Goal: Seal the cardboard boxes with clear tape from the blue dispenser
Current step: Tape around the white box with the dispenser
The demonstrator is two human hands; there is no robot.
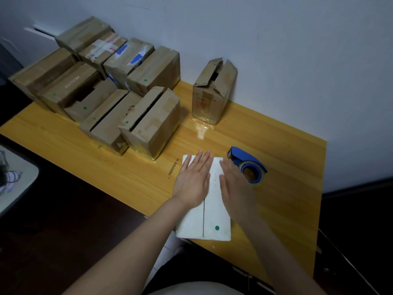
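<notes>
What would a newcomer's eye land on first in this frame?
Probably the white box at the table's near edge, with the left hand and right hand pressed flat on its flaps. Just right sits the blue dispenser; brown boxes crowd the far left.

A yellow wooden desk (282, 150) fills the middle of the view, its far edge set against a pale bluish wall (276, 50), and its bare top shows grain lines, a glossy patch of reflected light toward the far edge and a short brown scuff mark (173, 167) nearer the front edge. Past the desk's left edge, a white rounded surface (19, 184) carries a tangle of dark cords (8, 177) at the left border of the view. Beyond the desk's front and right edges the floor is dark, and a thin white strip (40, 31) runs along the wall behind the far left corner.
</notes>
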